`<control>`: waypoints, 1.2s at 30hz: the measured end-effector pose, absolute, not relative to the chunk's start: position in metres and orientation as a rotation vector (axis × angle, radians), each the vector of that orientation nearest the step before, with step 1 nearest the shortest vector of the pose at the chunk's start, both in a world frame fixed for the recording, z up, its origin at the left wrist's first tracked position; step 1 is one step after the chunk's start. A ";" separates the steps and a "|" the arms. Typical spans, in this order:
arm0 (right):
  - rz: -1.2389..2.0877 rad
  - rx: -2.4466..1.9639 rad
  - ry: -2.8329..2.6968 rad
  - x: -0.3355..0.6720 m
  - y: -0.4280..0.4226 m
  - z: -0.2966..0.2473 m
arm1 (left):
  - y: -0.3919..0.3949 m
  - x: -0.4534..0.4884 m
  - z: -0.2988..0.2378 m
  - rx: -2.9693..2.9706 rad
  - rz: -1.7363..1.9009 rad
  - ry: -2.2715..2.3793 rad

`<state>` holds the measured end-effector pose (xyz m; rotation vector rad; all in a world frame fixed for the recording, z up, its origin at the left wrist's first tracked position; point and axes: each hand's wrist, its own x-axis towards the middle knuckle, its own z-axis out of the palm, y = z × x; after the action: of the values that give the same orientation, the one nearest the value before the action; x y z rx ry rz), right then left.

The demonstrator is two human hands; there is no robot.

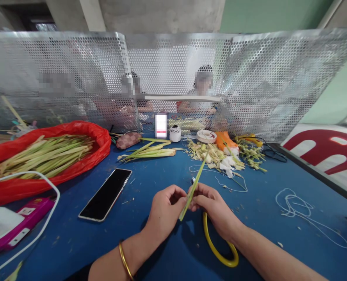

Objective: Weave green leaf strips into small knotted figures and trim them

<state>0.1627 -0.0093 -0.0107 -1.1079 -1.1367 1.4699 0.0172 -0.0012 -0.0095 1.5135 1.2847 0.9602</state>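
Note:
My left hand [165, 208] pinches a long green leaf strip [199, 177] close to its lower end. Facing it, my right hand [212, 208] is closed on the same strip, which slants up and away to the right. Beneath my right palm hangs the big yellow loop handle [234, 257] of what look like scissors. A small metal tip [193, 180] shows above the right fingers, while the middle of the tool is hidden by the hand. Beyond both hands lies a bundle of pale green stalks [152, 153].
At left, a red plastic bag [101, 146] holds long leaves, near a phone [105, 195] and a magenta power strip [34, 214]. Leaf scraps [202, 152], tape [206, 136] and a small white jar [175, 134] stand before a perforated metal screen [167, 58]. White string [294, 207] lies right.

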 end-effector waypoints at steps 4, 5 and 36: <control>1.409 -1.163 -1.069 0.162 -0.008 -0.013 | -0.001 0.018 -0.008 1.565 0.968 1.309; 1.376 -1.180 -1.065 0.162 -0.008 -0.013 | -0.001 0.018 -0.009 1.558 0.966 1.308; 0.758 -1.434 -1.761 0.170 -0.016 -0.025 | 0.004 0.017 -0.009 1.056 1.073 1.144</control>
<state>0.1700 -0.0157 -0.0247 -1.4338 -1.7615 0.7580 0.0172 0.0039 -0.0094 1.0556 1.1443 1.0733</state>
